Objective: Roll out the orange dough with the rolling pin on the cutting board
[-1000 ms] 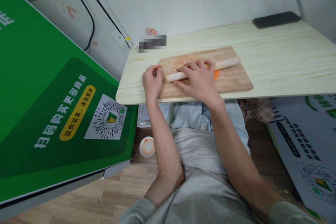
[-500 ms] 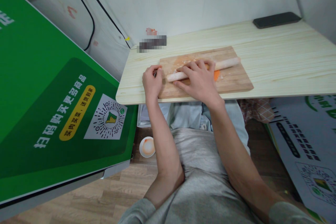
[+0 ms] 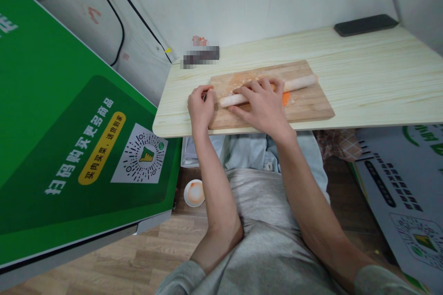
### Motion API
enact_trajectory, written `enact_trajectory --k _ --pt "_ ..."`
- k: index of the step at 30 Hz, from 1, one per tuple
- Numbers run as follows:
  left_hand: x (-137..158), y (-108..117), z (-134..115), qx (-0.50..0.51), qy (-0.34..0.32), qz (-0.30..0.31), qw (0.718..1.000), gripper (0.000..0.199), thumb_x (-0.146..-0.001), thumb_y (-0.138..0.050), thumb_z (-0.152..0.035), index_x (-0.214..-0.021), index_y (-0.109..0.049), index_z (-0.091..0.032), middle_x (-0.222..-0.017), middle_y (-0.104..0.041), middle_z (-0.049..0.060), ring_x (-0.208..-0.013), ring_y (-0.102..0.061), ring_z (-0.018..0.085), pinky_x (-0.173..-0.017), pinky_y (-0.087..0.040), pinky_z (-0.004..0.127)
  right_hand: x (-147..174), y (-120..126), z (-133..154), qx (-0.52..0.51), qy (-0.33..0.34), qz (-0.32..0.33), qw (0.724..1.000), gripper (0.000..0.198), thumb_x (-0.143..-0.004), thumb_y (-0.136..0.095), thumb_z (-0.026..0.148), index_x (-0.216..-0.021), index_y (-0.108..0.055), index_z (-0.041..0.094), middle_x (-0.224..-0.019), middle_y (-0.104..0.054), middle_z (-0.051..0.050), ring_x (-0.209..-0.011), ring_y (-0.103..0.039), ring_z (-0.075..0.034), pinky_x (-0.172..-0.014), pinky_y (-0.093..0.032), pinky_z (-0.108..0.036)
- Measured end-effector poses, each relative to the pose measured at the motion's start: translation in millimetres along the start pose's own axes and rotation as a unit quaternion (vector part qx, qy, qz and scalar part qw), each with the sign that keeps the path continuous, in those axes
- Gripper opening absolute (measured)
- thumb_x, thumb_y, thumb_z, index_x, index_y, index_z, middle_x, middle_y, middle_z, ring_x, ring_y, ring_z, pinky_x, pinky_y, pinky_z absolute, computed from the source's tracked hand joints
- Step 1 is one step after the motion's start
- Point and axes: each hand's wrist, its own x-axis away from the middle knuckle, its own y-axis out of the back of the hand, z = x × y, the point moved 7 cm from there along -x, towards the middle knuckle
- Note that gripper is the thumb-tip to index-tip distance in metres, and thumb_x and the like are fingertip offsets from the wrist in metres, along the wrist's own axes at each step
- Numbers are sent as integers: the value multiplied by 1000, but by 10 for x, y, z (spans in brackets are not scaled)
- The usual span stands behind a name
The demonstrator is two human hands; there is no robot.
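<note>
A whitish, floury rolling pin [image 3: 300, 83] lies slanting across a wooden cutting board [image 3: 311, 111]. My right hand [image 3: 261, 101] is over its middle, fingers draped across the far side and thumb along the near side. From under that hand shows a flat orange patch [image 3: 285, 98], which looks like dough; the rest of it is hidden. At the board's left edge, my left hand [image 3: 201, 107] is closed, with fingers and thumb curled together. A little orange shows by its fingertips, but what it pinches cannot be made out. The pin's left end stops just right of this hand.
The board sits on a pale wooden table [image 3: 374, 83] against a wall. A black phone [image 3: 366, 25] lies at the back right, and a blurred dark object [image 3: 200, 57] at the back left. Below, a white bowl [image 3: 194, 193] has orange residue. A green panel [image 3: 86, 138] stands left.
</note>
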Motion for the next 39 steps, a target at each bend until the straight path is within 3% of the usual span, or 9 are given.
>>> enact_trajectory --k 18,27,39 --pt "-29 -24 83 5 -10 -3 1000 20 -103 -60 -25 -108 -79 -23 -118 -83 8 -113 -75 25 -110 -59 42 4 -5 -20 -20 13 -42 999 53 -114 -46 66 -137 -75 28 -138 -75 -12 -134 -55 -42 -119 -32 -68" --pt "-35 -35 101 5 -13 0 1000 21 -103 -59 -26 -109 -79 -24 -118 -83 7 -114 -75 25 -110 -59 41 7 -25 -29 -21 11 -39 999 60 -113 -44 72 -142 -74 29 -140 -76 -12 -137 -54 -44 -121 -29 -68" --pt "-37 -36 115 10 -7 -7 1000 20 -102 -61 -26 -107 -80 -24 -116 -83 8 -111 -75 25 -111 -59 43 0 -8 -18 -13 5 -31 999 52 -114 -48 64 -137 -76 28 -141 -75 -12 -134 -55 -42 -121 -31 -66"
